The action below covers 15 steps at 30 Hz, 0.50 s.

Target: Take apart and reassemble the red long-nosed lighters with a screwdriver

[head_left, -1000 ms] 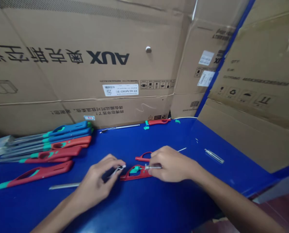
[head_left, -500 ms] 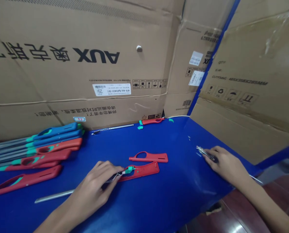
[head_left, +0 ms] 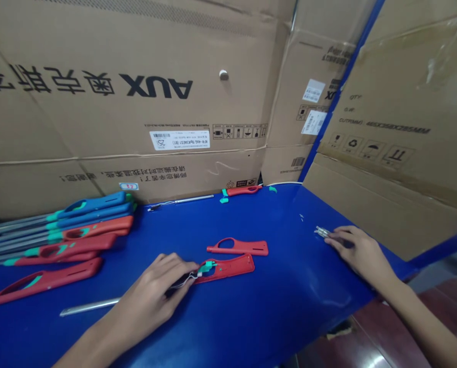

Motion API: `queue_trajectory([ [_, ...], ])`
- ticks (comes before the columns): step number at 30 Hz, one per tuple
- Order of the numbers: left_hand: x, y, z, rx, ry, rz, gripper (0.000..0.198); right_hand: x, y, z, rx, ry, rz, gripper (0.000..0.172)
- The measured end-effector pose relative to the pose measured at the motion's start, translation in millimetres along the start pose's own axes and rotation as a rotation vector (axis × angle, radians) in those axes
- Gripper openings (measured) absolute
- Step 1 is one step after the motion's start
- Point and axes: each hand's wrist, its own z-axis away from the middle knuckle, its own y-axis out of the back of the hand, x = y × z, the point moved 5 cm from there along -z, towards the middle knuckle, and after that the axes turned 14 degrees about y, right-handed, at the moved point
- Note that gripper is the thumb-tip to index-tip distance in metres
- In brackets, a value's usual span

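My left hand [head_left: 161,286] is closed around the inner part of a gas lighter: a metal tube [head_left: 90,306] sticks out behind it, and white wires [head_left: 190,276] show at its fingertips. A green trigger piece [head_left: 207,267] sits by those fingertips, over an open red handle half [head_left: 234,267]. Just beyond lies the other red handle half [head_left: 247,248]. At right, low over the table, my right hand [head_left: 357,250] has its fingers around the near end of a small silver metal tool [head_left: 322,232], possibly a clipper; its rear part is mostly hidden.
Several lighters with blue and red handles [head_left: 90,204] are piled at left. Against the back cardboard wall [head_left: 155,51] lie another metal tube [head_left: 193,199], a red handle [head_left: 244,190] and green bits [head_left: 224,200]. Tiny white scraps [head_left: 301,217] dot the blue table [head_left: 282,306].
The view has shifted slightly. My right hand's fingers look a little looser around the silver tool. My left hand keeps its hold on the lighter's inner part, near the red handle half.
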Motion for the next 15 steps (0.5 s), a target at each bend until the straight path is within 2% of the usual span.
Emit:
queue_trajectory([
  [9, 2.5, 2.5, -0.9, -0.019, 0.005, 0.054, 0.016, -0.6, 2.2, -3.9, -0.019, -0.021, -0.024, 0.025],
  [15, 4.0, 1.5, -1.8, -0.039, -0.003, 0.092, 0.015, 5.5, 3.8, -10.7, 0.000, -0.059, -0.025, 0.028],
])
